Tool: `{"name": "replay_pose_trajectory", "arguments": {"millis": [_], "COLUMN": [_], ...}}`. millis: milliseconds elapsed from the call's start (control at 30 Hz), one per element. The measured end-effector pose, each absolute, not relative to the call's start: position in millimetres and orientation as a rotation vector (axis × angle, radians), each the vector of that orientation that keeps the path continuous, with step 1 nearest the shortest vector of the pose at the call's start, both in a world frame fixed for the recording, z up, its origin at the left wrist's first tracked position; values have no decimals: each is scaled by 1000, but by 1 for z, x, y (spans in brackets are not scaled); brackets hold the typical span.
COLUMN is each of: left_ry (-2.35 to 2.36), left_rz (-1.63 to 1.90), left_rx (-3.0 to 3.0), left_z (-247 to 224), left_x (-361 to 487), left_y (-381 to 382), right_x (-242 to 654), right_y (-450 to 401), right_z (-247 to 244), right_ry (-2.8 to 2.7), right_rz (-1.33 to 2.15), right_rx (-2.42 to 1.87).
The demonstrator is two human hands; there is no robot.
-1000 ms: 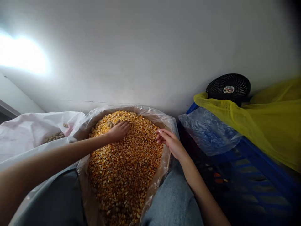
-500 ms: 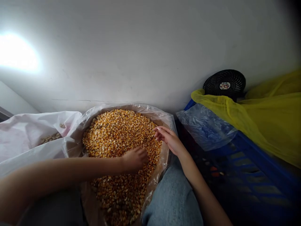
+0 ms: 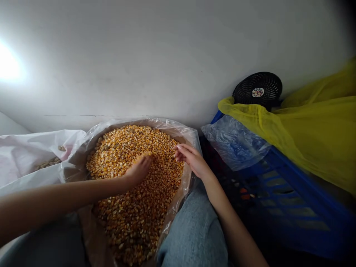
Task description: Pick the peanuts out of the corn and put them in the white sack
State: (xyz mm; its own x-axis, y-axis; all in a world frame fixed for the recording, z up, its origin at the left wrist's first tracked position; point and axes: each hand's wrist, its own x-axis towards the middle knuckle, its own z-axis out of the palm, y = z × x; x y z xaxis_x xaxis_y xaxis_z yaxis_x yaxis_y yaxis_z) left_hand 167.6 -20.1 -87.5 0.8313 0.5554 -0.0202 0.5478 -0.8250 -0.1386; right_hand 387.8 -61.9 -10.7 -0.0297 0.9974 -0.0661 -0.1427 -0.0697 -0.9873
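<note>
A clear plastic-lined sack (image 3: 191,137) stands between my knees, full of yellow-orange corn kernels (image 3: 116,148). My left hand (image 3: 140,168) is over the middle of the heap, its fingers curled round some kernels that show at the fingertips. At the right rim of the sack is my right hand (image 3: 189,155), its fingers loosely bent and apart, with nothing visible in them. Its fingertips point left over the kernels.
Left of the sack lies a white bag (image 3: 16,152) with pale lumps (image 3: 48,163) inside. On the right stand a blue crate (image 3: 294,167), clear plastic (image 3: 236,142), yellow netting (image 3: 319,129) and a black fan (image 3: 258,91). A wall (image 3: 167,55) rises behind.
My left hand has moved left and up over the kernels, and its fingers now show kernels. My right hand keeps its place at the rim. The whole view has shifted slightly.
</note>
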Motion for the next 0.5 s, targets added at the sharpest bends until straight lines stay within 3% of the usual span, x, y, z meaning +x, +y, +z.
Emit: {"name": "replay_pose_trajectory", "arguments": {"millis": [133, 233, 400, 500], "left_ry": [-1013, -1105, -655, -628], "left_rz": [-58, -136, -1, -15], "left_rx": [-2776, -2677, -2889, -2898], "left_z": [-24, -10, -66, -101], "left_x": [109, 113, 219, 288], "left_y": [26, 27, -19, -37], "right_x": [388, 388, 387, 387], "right_y": [-63, -64, -64, -64], "right_z": [-7, -4, -5, -7], "right_ry": [-1122, -1113, -1063, -1019], "right_rz": [1352, 1372, 1350, 1338], "right_rx": [-1143, -1142, -1123, -1109]}}
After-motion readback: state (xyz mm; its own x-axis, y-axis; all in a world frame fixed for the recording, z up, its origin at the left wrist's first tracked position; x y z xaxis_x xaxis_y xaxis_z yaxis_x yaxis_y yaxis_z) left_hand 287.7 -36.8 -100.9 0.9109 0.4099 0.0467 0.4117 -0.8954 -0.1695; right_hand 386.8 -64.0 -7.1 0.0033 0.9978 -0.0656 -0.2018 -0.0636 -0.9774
